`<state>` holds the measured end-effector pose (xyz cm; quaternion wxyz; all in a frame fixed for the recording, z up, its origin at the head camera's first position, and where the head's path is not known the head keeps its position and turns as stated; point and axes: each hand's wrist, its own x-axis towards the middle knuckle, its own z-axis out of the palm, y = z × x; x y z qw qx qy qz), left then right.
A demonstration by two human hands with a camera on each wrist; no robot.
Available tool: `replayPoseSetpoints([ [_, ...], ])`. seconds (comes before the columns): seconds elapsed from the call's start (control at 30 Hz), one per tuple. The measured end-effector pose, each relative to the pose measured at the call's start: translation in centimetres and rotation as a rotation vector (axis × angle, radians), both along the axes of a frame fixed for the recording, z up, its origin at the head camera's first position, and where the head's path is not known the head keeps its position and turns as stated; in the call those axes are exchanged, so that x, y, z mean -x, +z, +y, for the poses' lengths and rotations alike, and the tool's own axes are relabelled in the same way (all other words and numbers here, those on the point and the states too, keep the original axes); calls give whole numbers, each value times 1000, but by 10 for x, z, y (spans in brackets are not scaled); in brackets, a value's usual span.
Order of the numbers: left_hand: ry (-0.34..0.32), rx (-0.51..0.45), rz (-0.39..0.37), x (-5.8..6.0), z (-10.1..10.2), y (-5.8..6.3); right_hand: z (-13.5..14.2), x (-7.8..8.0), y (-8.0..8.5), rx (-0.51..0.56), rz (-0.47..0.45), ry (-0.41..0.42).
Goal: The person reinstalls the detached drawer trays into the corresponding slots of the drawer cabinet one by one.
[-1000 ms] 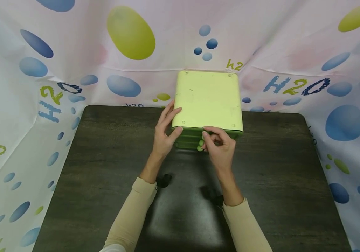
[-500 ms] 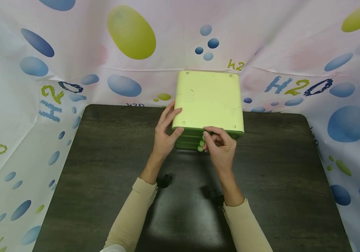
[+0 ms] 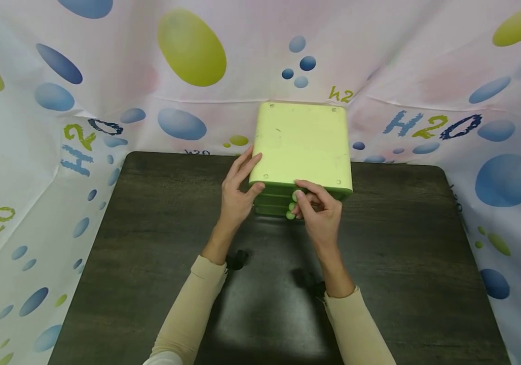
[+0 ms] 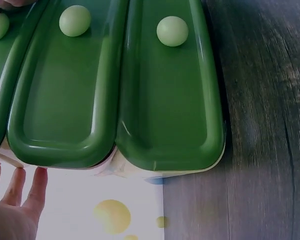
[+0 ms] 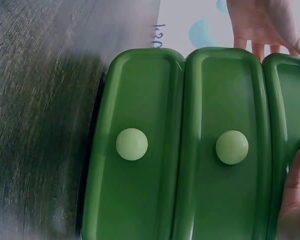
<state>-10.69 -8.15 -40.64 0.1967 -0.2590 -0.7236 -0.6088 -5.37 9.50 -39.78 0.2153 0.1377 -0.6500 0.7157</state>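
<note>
A small drawer unit [image 3: 303, 144] with a light green top and dark green drawer fronts stands at the back of the table. Its round pale green knobs line up down the front, the lower ones plain in both wrist views. At the top drawer's knob [image 3: 296, 195], my right hand [image 3: 322, 213] pinches with thumb and fingers; the hand partly covers this front. My left hand [image 3: 237, 197] lies along the unit's left side, fingers extended, thumb at the front top edge. The middle drawer [image 4: 65, 100] and bottom drawer [image 4: 165, 100] look closed in the left wrist view.
The dark wooden table [image 3: 160, 243] extends to both sides and in front of the unit. A patterned cloth [image 3: 242, 50] hangs close behind it and along the sides. Dark wrist cameras [image 3: 237, 260] sit under the forearms.
The right index fingertip has shifted slightly upward, and more of the top knob shows. The left hand keeps its place on the unit's side, and the unit has not visibly moved.
</note>
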Motion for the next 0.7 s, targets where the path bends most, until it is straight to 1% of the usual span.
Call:
replayPoseSetpoints([
  [0.1, 15, 13, -33, -3, -2, 0, 3, -2, -1, 12, -5, -9],
  [0.17, 19, 16, -61, -4, -4, -1, 7, -3, -2, 8, 6, -35],
  [0.33, 21, 19, -102, -7, -15, -7, 22, -4, -5, -34, 41, -93],
  [0.47, 31, 34, -115, -9, -28, -13, 39, -9, -7, -107, 52, -141],
  [0.6, 69, 85, -147, -15, -47, -17, 62, -17, -12, -202, 39, -223],
  [0.7, 105, 131, -171, -20, -62, -19, 75, -23, -17, -253, 17, -256],
])
